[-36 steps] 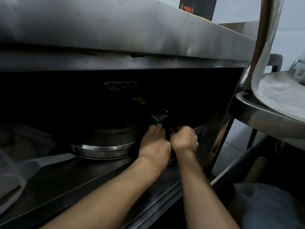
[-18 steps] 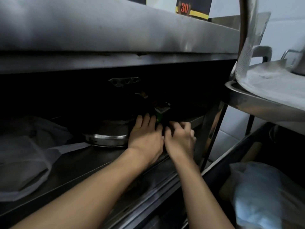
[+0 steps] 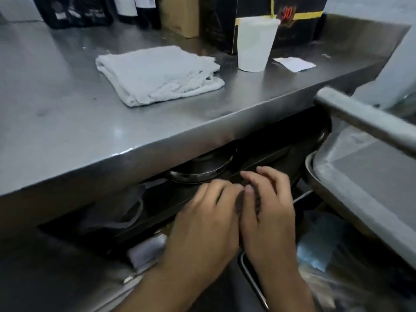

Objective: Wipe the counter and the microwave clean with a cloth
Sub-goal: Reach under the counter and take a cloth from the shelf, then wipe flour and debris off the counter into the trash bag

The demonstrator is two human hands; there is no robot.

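Two hands, left (image 3: pixel 204 224) and right (image 3: pixel 267 212), pinched one dark scrap between them below the counter's (image 3: pixel 56 122) front edge; one folded cloth (image 3: pixel 157 75) lay above beside one cup (image 3: pixel 255 43).

A folded white terry cloth (image 3: pixel 158 74) lies flat on the brushed stainless-steel counter (image 3: pixel 67 122), well back from its front edge. Behind and to the right of the cloth, a white plastic cup (image 3: pixel 255 42) stands upright, with a small white paper slip (image 3: pixel 293 63) just beyond it. Dark bottles and boxes line the counter's back. Below the counter's front edge, the left hand (image 3: pixel 202 224) and right hand (image 3: pixel 267 212) are side by side, touching, with a small dark object (image 3: pixel 238 203) pinched between them. A round steel pot (image 3: pixel 200 170) sits on the shelf under the counter, just beyond the fingers.
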